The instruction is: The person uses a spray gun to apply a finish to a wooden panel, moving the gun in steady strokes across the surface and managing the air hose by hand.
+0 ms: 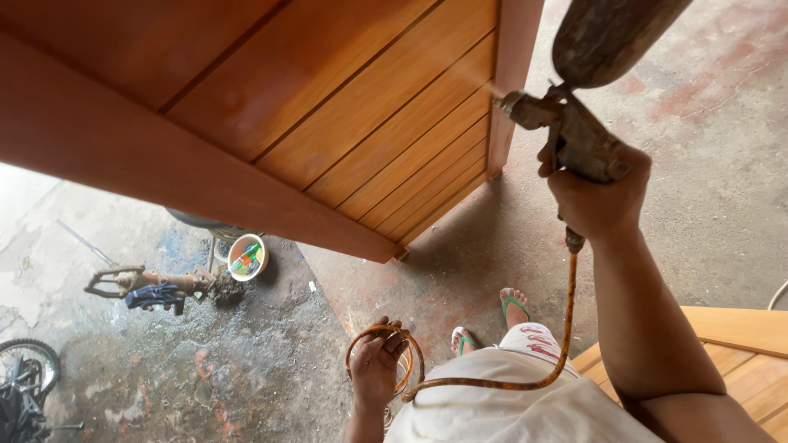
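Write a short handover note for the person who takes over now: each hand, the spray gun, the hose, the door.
Right hand: closed on the spray gun, nozzle pointed at the wooden door, a faint mist at the tip.
Left hand: holds the coiled part of the orange hose, low by the hip.
Door: slats look glossy and evenly coloured; I cannot tell how much is coated.
Left: judging by the aim, probably the lower right edge near the nozzle.

Woodworking workshop; varnished slatted door [361, 107], spray gun [566, 131], stained concrete floor [706, 164]
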